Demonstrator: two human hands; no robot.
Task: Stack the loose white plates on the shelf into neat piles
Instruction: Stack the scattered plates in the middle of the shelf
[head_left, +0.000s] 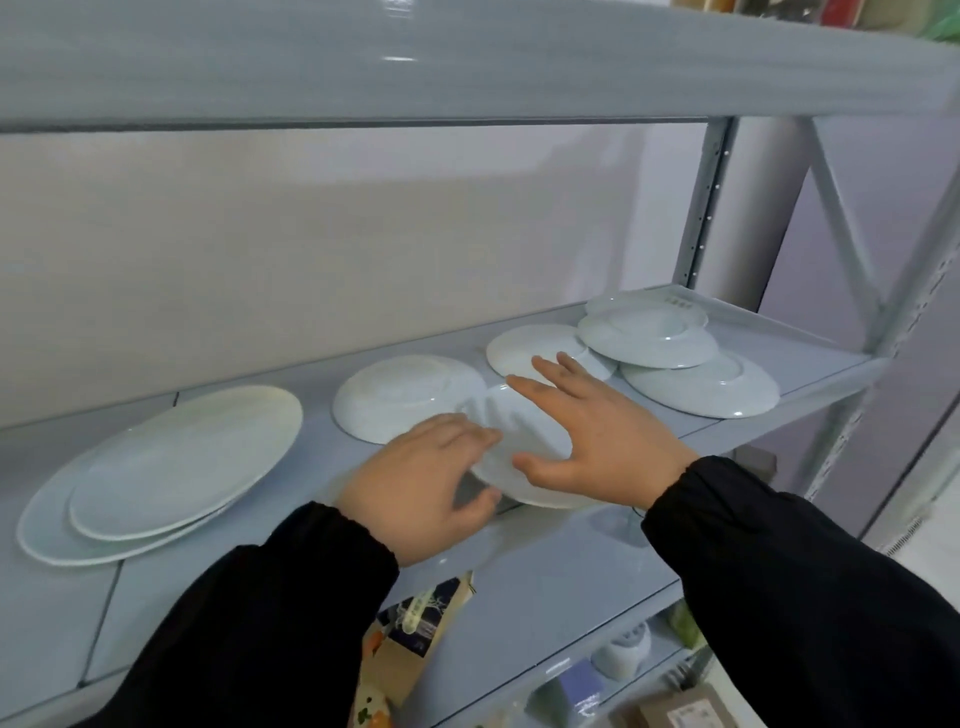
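At the front edge of the grey metal shelf (545, 571), the left hand (415, 483) pinched the rim of a small round white ceramic plate (519, 447), thumb underneath. The right hand (597, 447) lay spread over it. A slack pinch could drop it off the edge. Just behind, an overturned white plate (410, 397) risked a chipping knock. Farther right, the crooked heap of white plates (649, 338) could slide.

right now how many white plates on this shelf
8 plates: two stacked left, one upturned mid-shelf, one between the hands, one behind them, three overlapping right. More may be hidden.
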